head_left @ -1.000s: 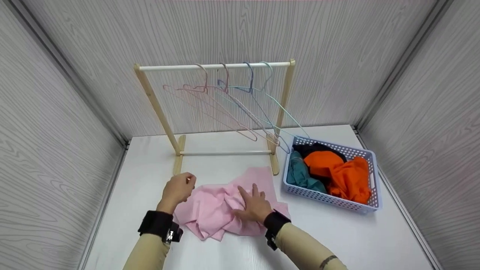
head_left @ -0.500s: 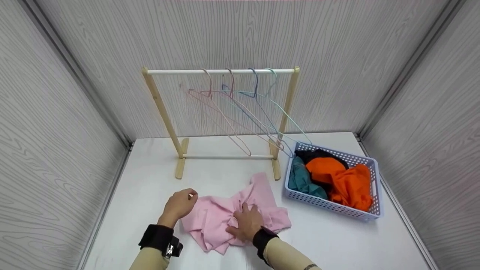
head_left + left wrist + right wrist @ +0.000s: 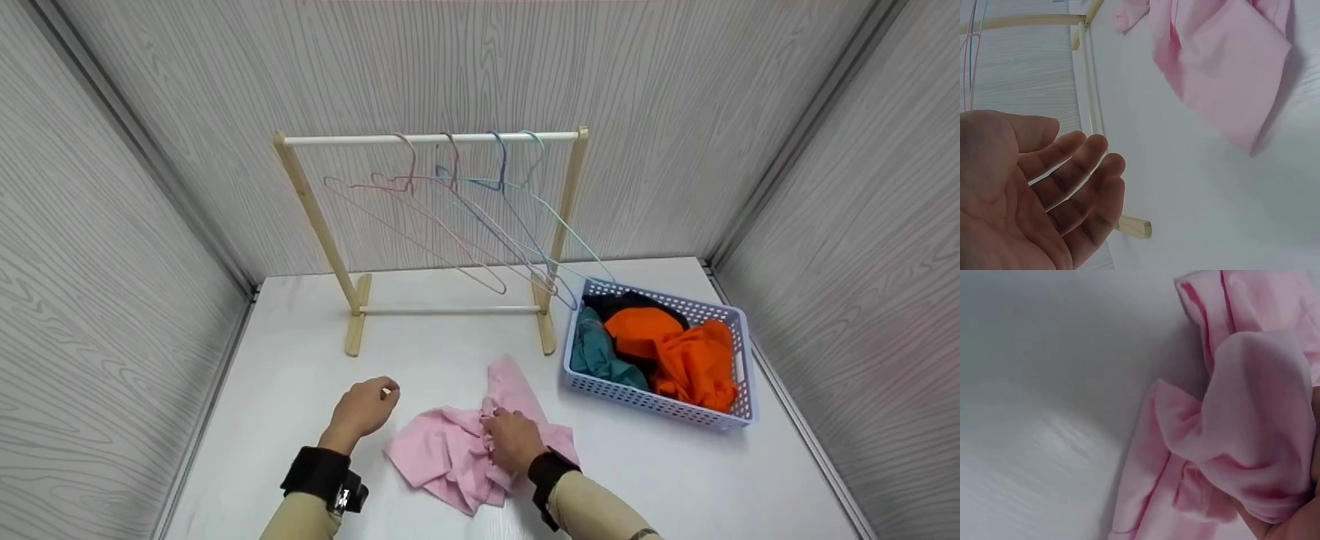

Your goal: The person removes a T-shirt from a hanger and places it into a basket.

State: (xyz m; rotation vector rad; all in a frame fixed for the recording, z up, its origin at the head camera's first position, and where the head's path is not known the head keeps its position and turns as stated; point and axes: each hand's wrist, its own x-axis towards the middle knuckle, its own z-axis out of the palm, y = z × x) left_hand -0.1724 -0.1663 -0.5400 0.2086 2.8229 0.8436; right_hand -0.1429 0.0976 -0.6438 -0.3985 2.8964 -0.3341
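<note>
A crumpled pink garment [image 3: 431,450] lies on the white table, one narrow part stretching back toward the rack. My right hand [image 3: 516,444] grips a bunched fold of it near its middle. In the right wrist view that gathered fold bulges beside the fingers at the right edge, and stitched hems show below and above it. To the left of the garment hovers my left hand [image 3: 365,409], apart from it. The left wrist view shows this hand's palm [image 3: 1005,219] with loosely bent fingers and nothing in them; a corner of the garment hangs at upper right there.
Behind the garment stands a wooden rack [image 3: 319,217] with a white rod [image 3: 337,140]. Several wire hangers [image 3: 465,247] in pink, blue and mint hang from it. At the right is a lilac perforated basket [image 3: 645,401] with orange cloth [image 3: 701,360], teal cloth [image 3: 600,352] and black cloth [image 3: 611,300].
My right hand has gone from spread fingers on the garment to gripping a fold. The garment has bunched up and its left side has drawn rightward. The left hand has moved slightly toward me.
</note>
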